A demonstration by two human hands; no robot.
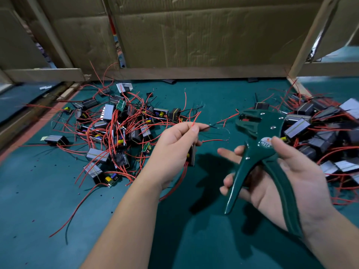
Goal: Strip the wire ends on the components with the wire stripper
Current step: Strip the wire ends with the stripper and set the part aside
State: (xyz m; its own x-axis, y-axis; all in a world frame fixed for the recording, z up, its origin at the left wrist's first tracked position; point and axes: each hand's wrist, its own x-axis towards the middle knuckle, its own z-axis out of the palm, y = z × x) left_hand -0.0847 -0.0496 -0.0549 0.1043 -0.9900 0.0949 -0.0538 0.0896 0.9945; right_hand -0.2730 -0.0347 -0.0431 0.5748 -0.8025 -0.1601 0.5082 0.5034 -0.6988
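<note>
wire stripper [260, 133], green, sits in right hand [303, 177] above the green mat [48, 200]: thumb on top near the pivot, fingers loosely curled under one handle, handles spread. its head points left at the wire ends [212, 126], near but apart. left hand [174, 142] pinches those wires between thumb and forefinger; the component [192, 157] hangs by its lower fingers. tangled left pile [108, 129] and right pile [318, 131] of components lie on the mat. cardboard [194, 35] behind.

Hands [174, 146] with wire [204, 128] and stripper [258, 144]
</note>
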